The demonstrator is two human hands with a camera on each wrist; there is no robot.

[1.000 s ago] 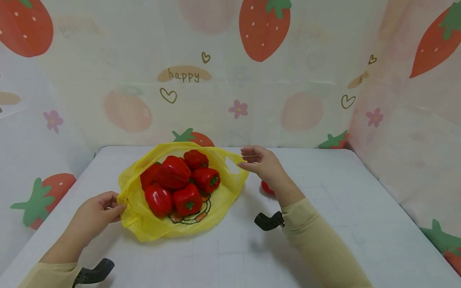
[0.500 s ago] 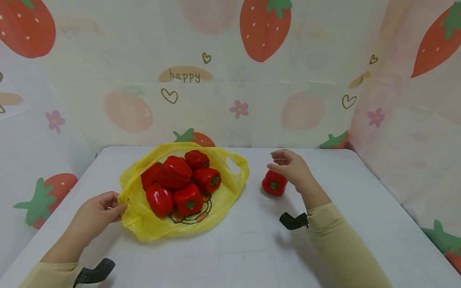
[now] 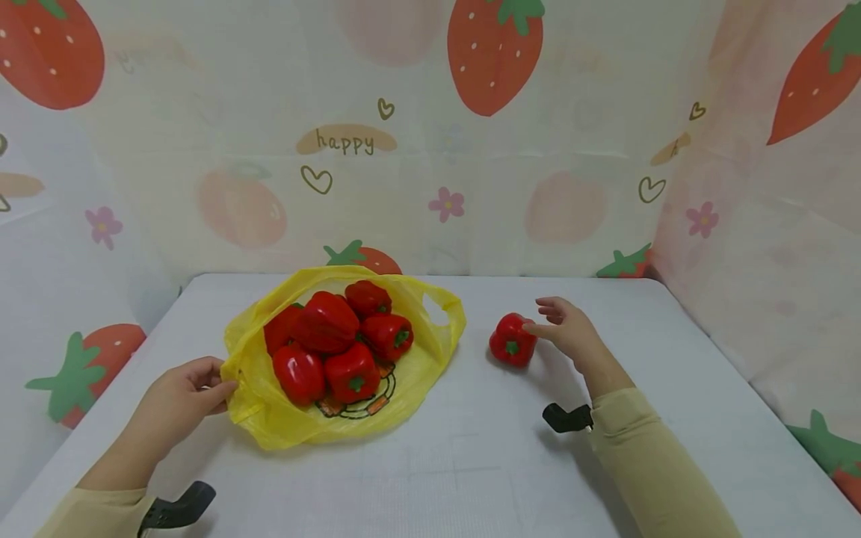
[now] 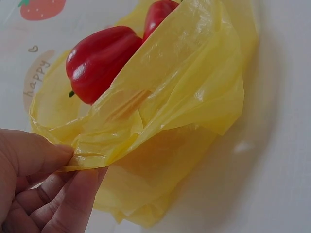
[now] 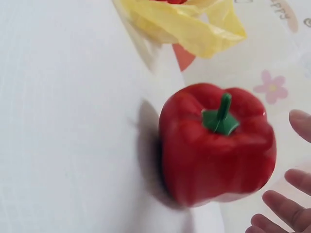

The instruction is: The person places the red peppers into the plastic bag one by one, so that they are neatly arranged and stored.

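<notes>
My left hand (image 3: 180,397) pinches the left rim of a yellow plastic bag (image 3: 417,388) between thumb and fingers; the left wrist view shows the film creased in that pinch. The bag lies open on the table with several red bell peppers (image 3: 327,321) in it. A lone red bell pepper (image 3: 513,340) with a green stem (image 5: 222,119) sits on the table right of the bag. My right hand (image 3: 568,329) is just right of that pepper, fingers spread and holding nothing. Whether the thumb touches the pepper cannot be told.
The white table (image 3: 457,478) carries the bag and the lone pepper. A cloth backdrop (image 3: 417,187) printed with strawberries and flowers rises behind and at both sides. The bag's loop handle (image 3: 440,306) stands toward the lone pepper.
My right hand has let go of the bag's right handle and moved right, past the lone pepper to its right side. My left hand has stayed at the bag's rim.
</notes>
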